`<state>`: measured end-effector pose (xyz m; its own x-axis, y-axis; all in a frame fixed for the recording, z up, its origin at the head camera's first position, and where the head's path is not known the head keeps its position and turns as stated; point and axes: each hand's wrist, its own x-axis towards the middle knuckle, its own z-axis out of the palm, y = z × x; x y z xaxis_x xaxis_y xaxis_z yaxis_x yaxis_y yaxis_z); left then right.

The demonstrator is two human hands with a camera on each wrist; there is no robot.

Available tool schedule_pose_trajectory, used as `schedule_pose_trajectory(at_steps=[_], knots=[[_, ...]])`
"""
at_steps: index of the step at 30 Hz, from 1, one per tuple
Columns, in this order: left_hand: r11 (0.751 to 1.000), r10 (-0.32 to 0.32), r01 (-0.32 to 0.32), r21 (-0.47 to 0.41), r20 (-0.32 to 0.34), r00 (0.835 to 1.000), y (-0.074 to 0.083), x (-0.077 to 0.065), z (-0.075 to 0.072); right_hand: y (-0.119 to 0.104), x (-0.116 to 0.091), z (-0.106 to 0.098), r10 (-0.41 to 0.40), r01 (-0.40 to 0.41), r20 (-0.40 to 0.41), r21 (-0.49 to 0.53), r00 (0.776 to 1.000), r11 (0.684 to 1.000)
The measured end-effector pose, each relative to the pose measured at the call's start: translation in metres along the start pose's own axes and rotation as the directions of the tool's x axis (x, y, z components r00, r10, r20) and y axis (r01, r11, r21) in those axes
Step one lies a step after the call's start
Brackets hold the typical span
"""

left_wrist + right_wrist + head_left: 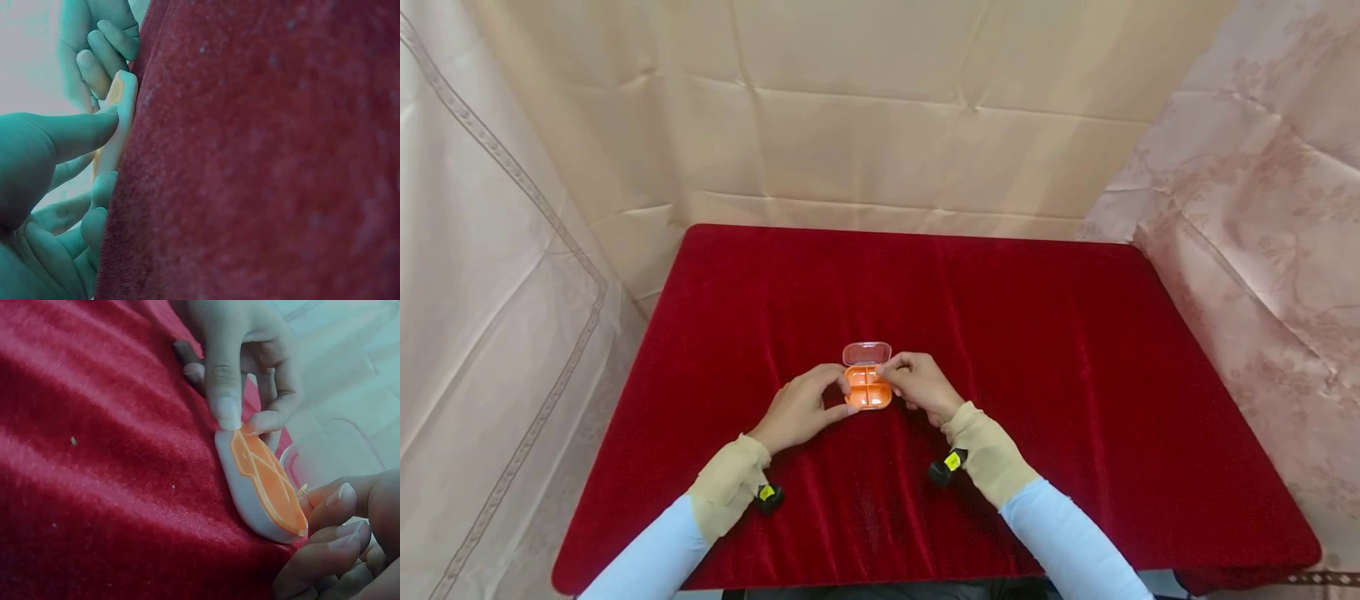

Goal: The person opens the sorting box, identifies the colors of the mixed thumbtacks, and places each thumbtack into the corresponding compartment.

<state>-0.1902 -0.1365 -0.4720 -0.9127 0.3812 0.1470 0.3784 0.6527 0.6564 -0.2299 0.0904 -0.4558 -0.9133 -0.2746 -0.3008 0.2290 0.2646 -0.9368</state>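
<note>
A small pill box [868, 388] with orange compartments and a white outer shell lies on the red cloth. Its clear lid [867, 353] stands open at the far side. My left hand [801, 406] holds the box by its left end, thumb at the near edge and a finger on the rim, as the right wrist view also shows. My right hand [922, 386] is at the box's far right compartment, thumb and forefinger together, the other fingers curled. A tiny yellow piece [304, 489] shows at its fingertips, apparently pinched; its kind is too small to make out.
Red velvet cloth [1037, 350] with soft creases covers the table. Tiny pale specks [73, 441] lie on it near the box. Beige curtain [880, 117] hangs behind, with patterned pale curtains at both sides. Each wrist bears a small black camera.
</note>
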Motion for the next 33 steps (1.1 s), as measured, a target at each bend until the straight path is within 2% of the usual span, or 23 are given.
schedule_pose_trajectory(at_steps=[10,16,18,22,26,30,33], knots=[[1.000,-0.010,0.010,0.002,0.001,1.000,0.000,0.000,-0.001,0.000,0.002,0.006,-0.021,0.013,-0.068,-0.119,0.997,0.993],[0.999,-0.032,0.032,-0.007,0.022,0.999,0.001,0.000,-0.001,0.002,0.003,0.010,-0.077,0.046,-0.118,-0.250,0.990,0.967],[0.999,-0.032,0.032,-0.008,0.022,0.999,0.001,0.000,-0.002,0.002,0.004,0.011,-0.081,0.045,-0.125,-0.264,0.989,0.964],[1.000,-0.019,0.019,0.001,0.003,1.000,0.001,0.000,-0.002,0.000,0.004,0.008,-0.038,0.012,-0.113,-0.226,0.993,0.974],[1.000,-0.008,0.008,0.002,-0.008,1.000,0.001,0.000,-0.001,-0.002,0.002,-0.012,-0.003,-0.018,-0.123,-0.162,0.992,0.987],[1.000,-0.009,0.009,0.001,-0.009,1.000,-0.001,-0.002,-0.002,0.002,0.001,-0.048,0.010,-0.038,-0.195,-0.136,0.981,0.990],[1.000,-0.018,0.018,-0.007,-0.023,1.000,-0.001,-0.001,0.001,0.008,-0.001,-0.076,0.044,-0.071,-0.189,-0.136,0.981,0.988]])
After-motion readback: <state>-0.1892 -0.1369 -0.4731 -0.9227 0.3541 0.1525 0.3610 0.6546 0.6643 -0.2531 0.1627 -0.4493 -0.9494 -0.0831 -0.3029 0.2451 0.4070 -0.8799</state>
